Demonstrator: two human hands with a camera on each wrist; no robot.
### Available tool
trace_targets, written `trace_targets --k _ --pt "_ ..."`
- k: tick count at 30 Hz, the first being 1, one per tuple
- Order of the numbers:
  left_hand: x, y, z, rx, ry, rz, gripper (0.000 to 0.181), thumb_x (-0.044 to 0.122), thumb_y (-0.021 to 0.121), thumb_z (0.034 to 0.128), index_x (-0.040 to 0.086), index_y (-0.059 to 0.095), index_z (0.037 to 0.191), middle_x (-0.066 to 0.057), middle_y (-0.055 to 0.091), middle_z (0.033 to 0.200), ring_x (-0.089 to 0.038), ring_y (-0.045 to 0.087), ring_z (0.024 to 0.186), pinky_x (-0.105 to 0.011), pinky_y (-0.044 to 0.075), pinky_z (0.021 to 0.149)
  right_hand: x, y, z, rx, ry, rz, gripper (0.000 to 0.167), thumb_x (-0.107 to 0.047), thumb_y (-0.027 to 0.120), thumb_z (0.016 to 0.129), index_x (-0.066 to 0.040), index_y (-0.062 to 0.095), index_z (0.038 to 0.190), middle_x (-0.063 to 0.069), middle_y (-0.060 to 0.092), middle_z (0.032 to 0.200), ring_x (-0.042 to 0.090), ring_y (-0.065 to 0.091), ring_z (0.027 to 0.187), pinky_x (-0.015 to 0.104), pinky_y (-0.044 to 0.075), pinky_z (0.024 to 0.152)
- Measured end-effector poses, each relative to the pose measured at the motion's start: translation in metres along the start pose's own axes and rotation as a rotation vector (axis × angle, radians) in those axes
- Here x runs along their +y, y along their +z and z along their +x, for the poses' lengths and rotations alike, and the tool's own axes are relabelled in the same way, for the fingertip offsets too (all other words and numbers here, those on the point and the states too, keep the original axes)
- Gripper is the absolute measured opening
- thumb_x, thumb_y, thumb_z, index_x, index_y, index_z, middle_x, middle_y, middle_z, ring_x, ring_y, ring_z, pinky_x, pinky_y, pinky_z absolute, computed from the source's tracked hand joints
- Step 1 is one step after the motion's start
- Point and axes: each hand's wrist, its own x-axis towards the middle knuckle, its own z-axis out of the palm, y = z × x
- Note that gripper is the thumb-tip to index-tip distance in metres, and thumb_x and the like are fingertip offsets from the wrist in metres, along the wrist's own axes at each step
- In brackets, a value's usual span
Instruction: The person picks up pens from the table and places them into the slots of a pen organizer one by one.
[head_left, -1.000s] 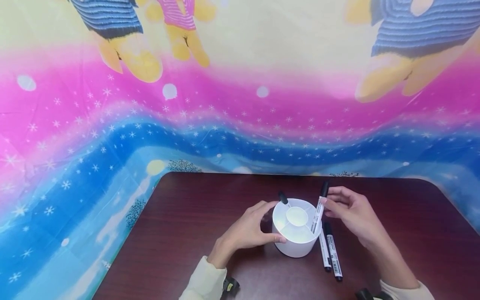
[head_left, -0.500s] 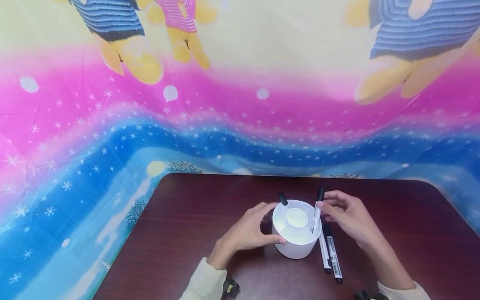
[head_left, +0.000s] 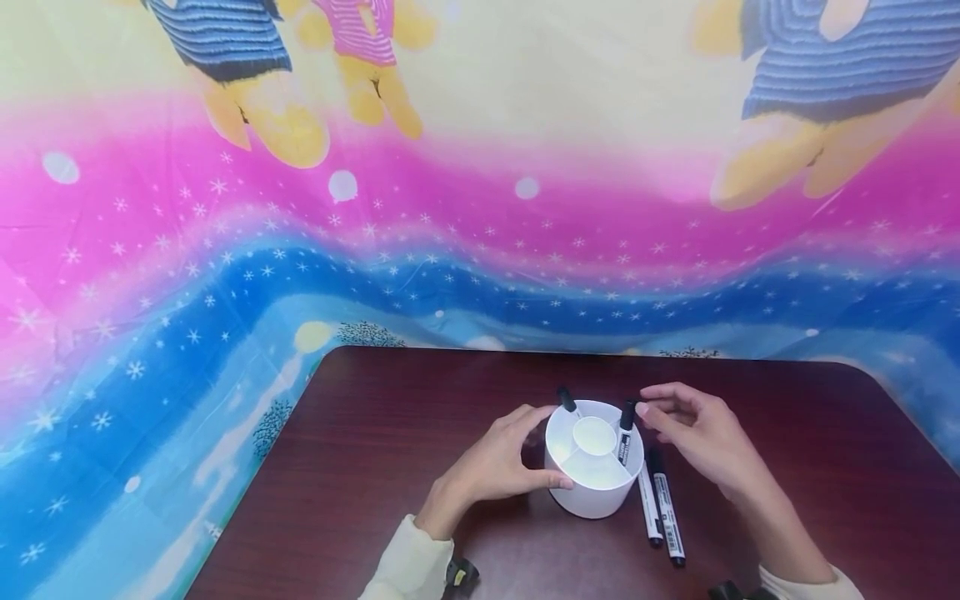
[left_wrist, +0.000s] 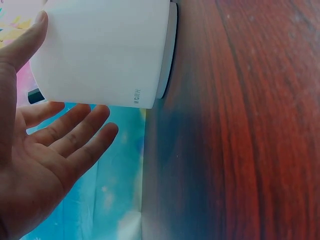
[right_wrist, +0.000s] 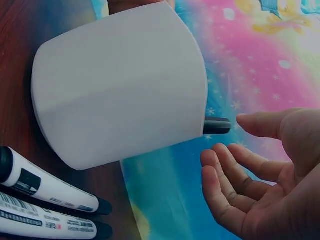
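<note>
A round white holder (head_left: 588, 498) with a central ring and dividers stands on the table. Around its left side lies my left hand (head_left: 501, 457), thumb at the front rim and fingers at the back. One marker (head_left: 625, 433) leans in the right compartment, black cap up; another (head_left: 566, 399) pokes out at the back left. My right hand (head_left: 701, 429) is just right of the holder; in the right wrist view its thumb and fingers (right_wrist: 227, 185) are apart, clear of the black cap (right_wrist: 217, 126). In the left wrist view my left hand (left_wrist: 55, 150) spans the holder's wall (left_wrist: 105, 55).
Two white markers with black caps, one (head_left: 649, 508) beside the other (head_left: 668, 517), lie on the dark red table (head_left: 375, 433) just right of the holder. Behind the table hangs a colourful printed cloth (head_left: 450, 208).
The marker my right hand held has gone down into the right compartment, and the fingers have let it go. My left hand has stayed on the holder.
</note>
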Motion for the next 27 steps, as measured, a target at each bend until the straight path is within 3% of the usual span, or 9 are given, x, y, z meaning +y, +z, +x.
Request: trace_targets --k 5,8,12,16,27 --pt "0.001 0.0 0.001 -0.01 0.007 0.006 0.099 0.056 0.09 0.083 0.026 0.042 0.165 0.005 0.061 0.149 -0.012 0.061 0.133 -0.037 0.053 0.114 0.0 -0.008 -0.003 0.013 -0.01 -0.032 0.044 -0.027 0.071 0.106 0.0 0.065 0.14 0.019 0.076 0.118 0.0 0.072 0.089 0.024 0.062 0.078" --pt "0.001 -0.001 0.0 -0.021 -0.027 0.004 0.108 0.058 0.09 0.0823 0.021 0.036 0.168 0.002 0.056 0.158 -0.015 0.059 0.139 -0.04 0.051 0.118 0.002 -0.012 -0.005 0.015 -0.018 -0.046 0.043 -0.028 0.071 0.106 0.0 0.065 0.139 0.018 0.077 0.118 -0.001 0.072 0.09 0.023 0.062 0.078" --pt "0.002 -0.005 -0.002 -0.023 -0.067 0.007 0.111 0.061 0.089 0.0813 0.021 0.033 0.169 0.004 0.06 0.148 -0.013 0.06 0.135 -0.044 0.05 0.117 0.007 -0.019 -0.008 0.022 -0.014 -0.068 0.044 -0.03 0.07 0.106 0.0 0.065 0.138 0.018 0.077 0.117 -0.001 0.072 0.09 0.024 0.062 0.078" --pt "0.002 -0.007 -0.003 -0.026 -0.062 0.005 0.108 0.06 0.089 0.082 0.025 0.034 0.168 0.005 0.061 0.14 -0.011 0.062 0.129 -0.042 0.052 0.114 0.014 -0.024 -0.013 0.02 0.011 -0.082 0.045 -0.033 0.069 0.107 0.0 0.065 0.138 0.015 0.078 0.114 -0.001 0.072 0.089 0.024 0.062 0.078" --pt "0.004 -0.005 -0.003 -0.027 -0.022 0.011 0.101 0.056 0.089 0.0833 0.026 0.04 0.166 0.006 0.061 0.147 -0.013 0.06 0.133 -0.04 0.052 0.115 0.038 -0.027 -0.026 -0.023 0.062 -0.052 0.048 -0.026 0.069 0.107 0.006 0.061 0.14 0.019 0.076 0.115 0.003 0.073 0.089 0.024 0.064 0.077"
